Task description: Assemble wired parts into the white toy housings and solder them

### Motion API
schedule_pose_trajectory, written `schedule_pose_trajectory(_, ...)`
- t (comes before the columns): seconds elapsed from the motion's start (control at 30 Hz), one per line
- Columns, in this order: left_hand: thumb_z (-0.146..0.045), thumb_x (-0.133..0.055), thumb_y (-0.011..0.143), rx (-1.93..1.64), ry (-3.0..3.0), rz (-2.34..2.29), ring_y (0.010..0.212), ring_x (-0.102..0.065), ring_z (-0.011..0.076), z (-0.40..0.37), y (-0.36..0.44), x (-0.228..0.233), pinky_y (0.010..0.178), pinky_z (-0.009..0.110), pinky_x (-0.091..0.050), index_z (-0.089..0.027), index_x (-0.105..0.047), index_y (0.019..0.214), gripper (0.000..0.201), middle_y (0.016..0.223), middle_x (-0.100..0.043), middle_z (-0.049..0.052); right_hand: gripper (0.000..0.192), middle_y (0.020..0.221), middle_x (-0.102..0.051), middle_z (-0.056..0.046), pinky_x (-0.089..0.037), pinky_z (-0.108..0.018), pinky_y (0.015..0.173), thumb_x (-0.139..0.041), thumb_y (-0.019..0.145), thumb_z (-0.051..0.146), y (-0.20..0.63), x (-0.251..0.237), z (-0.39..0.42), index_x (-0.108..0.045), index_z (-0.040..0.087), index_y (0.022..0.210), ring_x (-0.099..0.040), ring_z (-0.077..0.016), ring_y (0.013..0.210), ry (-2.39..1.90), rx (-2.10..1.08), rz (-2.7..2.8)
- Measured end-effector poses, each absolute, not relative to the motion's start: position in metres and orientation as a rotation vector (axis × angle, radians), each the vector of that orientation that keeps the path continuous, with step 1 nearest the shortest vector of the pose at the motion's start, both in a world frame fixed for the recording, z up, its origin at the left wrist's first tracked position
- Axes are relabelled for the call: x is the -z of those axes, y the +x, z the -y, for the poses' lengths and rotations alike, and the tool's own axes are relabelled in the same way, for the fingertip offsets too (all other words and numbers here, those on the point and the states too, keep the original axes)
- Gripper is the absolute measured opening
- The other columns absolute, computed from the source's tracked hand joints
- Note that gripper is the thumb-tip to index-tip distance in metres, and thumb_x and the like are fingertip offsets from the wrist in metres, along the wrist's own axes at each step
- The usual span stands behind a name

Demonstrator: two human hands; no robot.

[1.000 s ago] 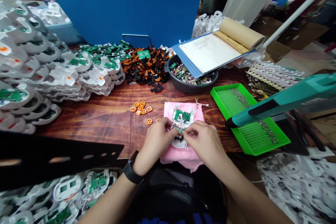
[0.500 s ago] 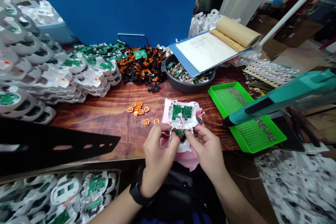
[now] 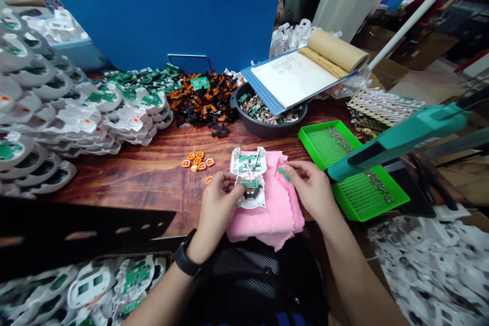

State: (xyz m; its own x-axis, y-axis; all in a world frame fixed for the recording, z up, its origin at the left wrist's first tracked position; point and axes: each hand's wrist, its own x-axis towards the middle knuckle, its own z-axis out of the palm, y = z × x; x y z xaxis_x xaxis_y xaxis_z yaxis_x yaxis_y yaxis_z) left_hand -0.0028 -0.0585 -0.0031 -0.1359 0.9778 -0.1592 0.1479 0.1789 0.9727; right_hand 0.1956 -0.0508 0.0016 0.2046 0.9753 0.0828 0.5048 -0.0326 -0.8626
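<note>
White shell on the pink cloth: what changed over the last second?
The right hand let go of the shell and moved right, now pinching a small green board. The left hand keeps its grip on the shell, back down on the cloth. Orange pieces and green tray unchanged.

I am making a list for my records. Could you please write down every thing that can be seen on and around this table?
white shell with green boards: one, white and green, on the pink cloth
pink cloth: one, pink, at the table's near edge
small green board: one, green, at the right fingertips
orange pieces: several, orange, left of the cloth
stacked white shells: many, white, at the left
orange and black parts: a heap, at the back
dark bowl: one, grey, back centre
notebook: one, open, lying over the bowl
green tray: one, at the right
teal tool: one, above the tray
left hand: holds the shell; dark watch on the wrist
right hand: pinches the small board
</note>
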Motion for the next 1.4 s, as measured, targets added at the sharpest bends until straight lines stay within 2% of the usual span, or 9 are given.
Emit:
schedule_pose_trajectory(0.1,-0.024,-0.062,0.067,-1.117,1.103,-1.473,0.054,-0.057,0.0114,0.059,-0.003,0.005,0.05,0.02,-0.041,-0.018,-0.056,0.079,0.015,0.065,-0.063,-0.003,0.025,0.091,-0.063,-0.008,-0.047,-0.035,0.074,-0.061,0.082,0.038,0.202,-0.004,0.035,-0.068,0.017,0.095,-0.057,-0.0179,0.073,-1.772,-0.551,1.596)
schedule_pose_trajectory(0.2,-0.023,-0.061,0.069,-1.14,1.135,-1.5,0.058,-0.059,0.0124,0.062,0.0,0.006,0.052,0.021,-0.043,-0.018,-0.056,0.079,0.013,0.068,-0.064,-0.002,0.022,0.097,-0.061,-0.01,-0.046,-0.037,0.082,-0.059,0.083,0.03,0.2,0.0,0.017,-0.067,0.016,0.098,-0.057,-0.0209,0.084,-1.797,-0.415,1.761)
schedule_pose_trajectory(0.33,-0.023,-0.06,0.071,-1.134,1.215,-1.55,0.062,-0.062,0.0141,0.065,0.002,0.008,0.057,0.023,-0.046,-0.018,-0.057,0.08,0.011,0.069,-0.064,-0.002,0.013,0.087,-0.06,-0.008,-0.043,-0.037,0.084,-0.055,0.084,0.021,0.197,0.004,-0.013,-0.065,0.018,0.077,-0.054,-0.0228,0.089,-1.824,-0.305,1.941)
schedule_pose_trajectory(0.47,-0.023,-0.06,0.073,-1.113,1.283,-1.608,0.067,-0.063,0.0152,0.066,0.003,0.009,0.061,0.024,-0.048,-0.019,-0.057,0.083,0.01,0.074,-0.066,0.0,0.012,0.098,-0.06,-0.011,-0.043,-0.036,0.084,-0.054,0.086,0.021,0.199,0.0,-0.025,-0.065,0.017,0.089,-0.053,-0.0249,0.096,-1.809,-0.148,1.992)
schedule_pose_trajectory(0.77,-0.025,-0.061,0.074,-1.071,1.34,-1.661,0.066,-0.062,0.0149,0.065,0.004,0.009,0.06,0.024,-0.047,-0.02,-0.058,0.084,0.011,0.074,-0.066,-0.001,0.012,0.084,-0.062,-0.007,-0.042,-0.032,0.072,-0.053,0.087,0.024,0.209,-0.005,0.017,-0.06,0.016,0.081,-0.059,-0.0203,0.078,-1.994,-0.391,1.968)
schedule_pose_trajectory(0.97,-0.024,-0.06,0.075,-1.128,1.31,-1.64,0.068,-0.064,0.0155,0.068,0.005,0.01,0.061,0.025,-0.048,-0.02,-0.058,0.085,0.011,0.076,-0.066,-0.001,0.038,0.113,-0.058,-0.021,-0.044,-0.047,0.092,-0.057,0.085,0.03,0.204,-0.009,0.022,-0.058,0.008,0.116,-0.054,-0.0327,0.109,-1.949,-0.095,1.735)
schedule_pose_trajectory(1.17,-0.028,-0.064,0.077,-1.267,1.307,-1.636,0.074,-0.065,0.0156,0.078,0.007,0.011,0.068,0.026,-0.052,-0.02,-0.06,0.09,0.015,0.086,-0.068,0.001,0.054,0.107,-0.067,-0.01,-0.053,-0.034,0.074,-0.065,0.078,0.04,0.172,-0.012,0.059,-0.053,0.019,0.127,-0.064,-0.0165,0.075,-1.584,-0.921,1.517)
schedule_pose_trajectory(1.27,-0.027,-0.064,0.078,-1.335,1.277,-1.623,0.074,-0.065,0.0143,0.081,0.01,0.013,0.069,0.025,-0.052,-0.02,-0.059,0.087,0.013,0.089,-0.068,0.001,0.073,0.112,-0.066,-0.012,-0.053,-0.033,0.07,-0.071,0.071,0.04,0.158,-0.006,0.068,-0.044,0.018,0.135,-0.064,-0.0151,0.07,-1.636,-0.981,1.333)
schedule_pose_trajectory(1.4,-0.026,-0.064,0.078,-1.453,1.172,-1.564,0.077,-0.067,0.013,0.085,0.016,0.009,0.066,0.022,-0.053,-0.02,-0.054,0.083,0.013,0.094,-0.067,0.003,0.041,0.093,-0.07,-0.008,-0.051,-0.029,0.059,-0.066,0.077,0.042,0.147,-0.007,0.075,-0.061,0.017,0.109,-0.063,-0.015,0.062,-1.55,-1.171,1.248)
